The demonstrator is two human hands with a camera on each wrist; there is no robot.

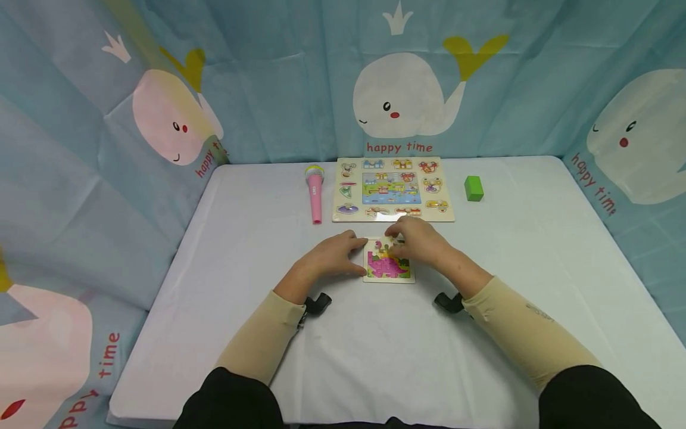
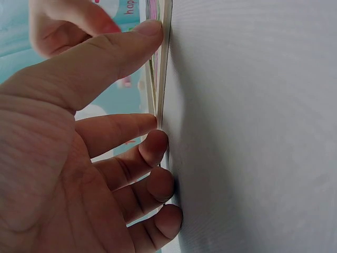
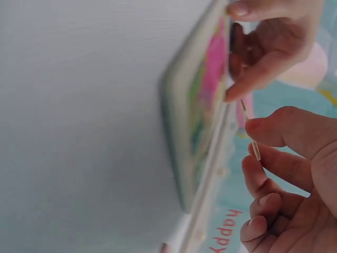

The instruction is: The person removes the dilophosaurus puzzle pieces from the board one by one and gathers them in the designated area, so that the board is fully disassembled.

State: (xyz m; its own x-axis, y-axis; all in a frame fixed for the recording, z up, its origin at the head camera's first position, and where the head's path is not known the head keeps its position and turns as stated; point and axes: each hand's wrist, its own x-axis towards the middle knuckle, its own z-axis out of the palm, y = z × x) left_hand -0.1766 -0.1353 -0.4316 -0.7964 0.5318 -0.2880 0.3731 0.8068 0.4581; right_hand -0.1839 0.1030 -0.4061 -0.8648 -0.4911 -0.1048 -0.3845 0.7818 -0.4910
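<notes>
A small dinosaur puzzle board (image 1: 387,266) lies on the white table, pink in its lower part with green at the bottom corners. My left hand (image 1: 333,256) steadies its left edge, thumb at the lower part and forefinger near the upper corner. The left wrist view has those fairly straight fingers right at the board's rim, the other fingertips resting on the cloth. Over the board's upper right, my right hand (image 1: 420,241) pinches a thin puzzle piece (image 3: 256,151) between thumb and forefinger, seen nearly edge-on in the right wrist view. Its printed face is mostly hidden.
Behind the small board lies a larger picture puzzle board (image 1: 393,212). A pink toy microphone (image 1: 315,199) is to its left, a green block (image 1: 474,189) to its right. A blue whale-print curtain (image 1: 278,89) hangs along the back and sides of the table.
</notes>
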